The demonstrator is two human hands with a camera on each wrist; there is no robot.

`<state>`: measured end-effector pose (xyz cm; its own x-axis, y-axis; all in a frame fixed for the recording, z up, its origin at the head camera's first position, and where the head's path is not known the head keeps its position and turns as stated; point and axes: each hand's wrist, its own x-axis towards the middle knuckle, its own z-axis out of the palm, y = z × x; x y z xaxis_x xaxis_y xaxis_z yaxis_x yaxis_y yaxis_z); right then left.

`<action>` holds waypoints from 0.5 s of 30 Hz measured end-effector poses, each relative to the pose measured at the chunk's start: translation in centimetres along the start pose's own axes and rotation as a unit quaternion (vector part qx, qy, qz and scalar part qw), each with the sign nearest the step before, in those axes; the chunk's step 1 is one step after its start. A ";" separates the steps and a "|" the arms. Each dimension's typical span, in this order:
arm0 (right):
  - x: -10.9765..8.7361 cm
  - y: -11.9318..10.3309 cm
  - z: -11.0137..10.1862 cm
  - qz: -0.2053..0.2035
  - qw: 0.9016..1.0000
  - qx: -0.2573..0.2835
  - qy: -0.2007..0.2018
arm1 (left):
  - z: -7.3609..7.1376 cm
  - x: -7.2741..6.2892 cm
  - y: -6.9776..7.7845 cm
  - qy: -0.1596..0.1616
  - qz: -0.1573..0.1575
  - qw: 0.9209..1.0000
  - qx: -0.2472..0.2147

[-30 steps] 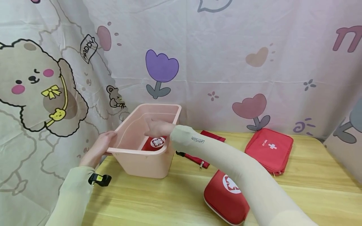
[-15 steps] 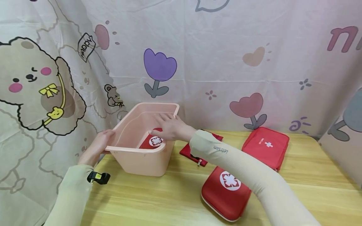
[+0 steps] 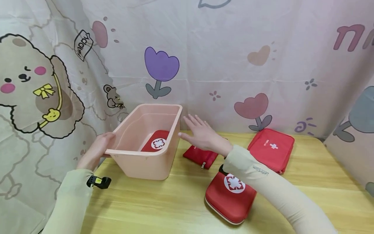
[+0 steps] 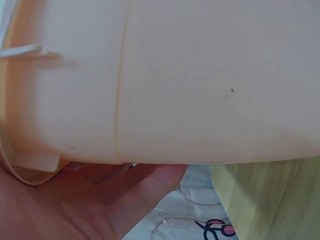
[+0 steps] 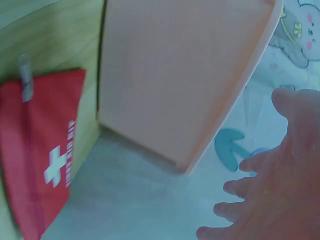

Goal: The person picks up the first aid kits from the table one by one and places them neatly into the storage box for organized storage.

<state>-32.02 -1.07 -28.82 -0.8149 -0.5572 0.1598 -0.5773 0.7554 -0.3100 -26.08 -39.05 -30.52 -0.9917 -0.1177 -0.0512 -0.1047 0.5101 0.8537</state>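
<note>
A pink plastic storage bin (image 3: 143, 165) stands at the left of the table, and a red first aid case (image 3: 154, 140) with a white emblem lies inside it. At the bin's near left corner my left hand (image 3: 97, 148) grips the rim; in the left wrist view, its fingers (image 4: 150, 192) lie along the bin's outer wall. My right hand (image 3: 203, 135) hangs in the air just right of the bin, fingers spread and holding nothing. Below it is a flat red zip pouch (image 3: 201, 157), partly hidden by the hand; its white cross shows in the right wrist view.
A second red hard-shell case (image 3: 230, 198) with a round white emblem lies near the front, partly under the right forearm. Farther back right is a red first aid bag (image 3: 271, 149). Patterned cloth (image 3: 216, 58) hangs behind the wooden table (image 3: 140, 208).
My right hand has come up out of the bin and moved right, over the zip pouch. The red case stays in the bin. My left hand keeps its grip on the rim.
</note>
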 end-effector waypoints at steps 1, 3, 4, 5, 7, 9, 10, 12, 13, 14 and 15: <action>-0.5 0.7 -0.1 0.006 1.000 0.004 0.004 | 0.0 0.0 0.0 -0.001 0.000 1.000 0.000; -1.3 1.9 -0.2 0.017 1.000 0.010 0.010 | 0.0 0.1 0.1 -0.001 0.001 1.000 0.001; -1.7 2.5 -0.2 0.020 1.000 0.014 0.011 | 0.0 0.1 0.1 -0.001 0.000 1.000 0.003; -2.1 3.1 -0.2 0.023 1.000 0.017 0.013 | 0.0 0.2 0.1 -0.001 0.000 1.000 0.004; -2.9 4.2 -0.3 0.029 0.999 0.023 0.016 | 0.1 0.2 0.2 -0.001 -0.001 1.000 0.005; -3.7 5.1 -0.5 0.034 0.999 0.031 0.018 | 0.1 0.2 0.2 0.000 -0.002 1.000 0.004; -4.1 5.6 -0.5 0.035 0.999 0.033 0.021 | 0.1 0.2 0.2 0.000 -0.002 1.000 0.004; -4.7 6.4 -0.7 0.038 0.998 0.037 0.025 | 0.1 0.2 0.2 0.000 -0.003 1.000 0.000; -5.1 6.7 -0.8 0.039 0.998 0.037 0.026 | 0.1 0.1 0.2 0.000 -0.002 1.000 0.000; -5.4 7.1 -0.9 0.039 0.998 0.038 0.027 | 0.1 0.1 0.2 0.000 -0.002 1.000 0.000; -5.6 7.4 -0.9 0.041 0.998 0.037 0.028 | 0.1 0.1 0.2 0.000 -0.001 1.000 -0.002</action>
<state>-31.76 8.01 -31.20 -0.8619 -0.4728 0.1834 -0.5052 0.7689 -0.3919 -26.17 -38.86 -30.41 -0.9915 -0.1190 -0.0523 -0.1060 0.5073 0.8552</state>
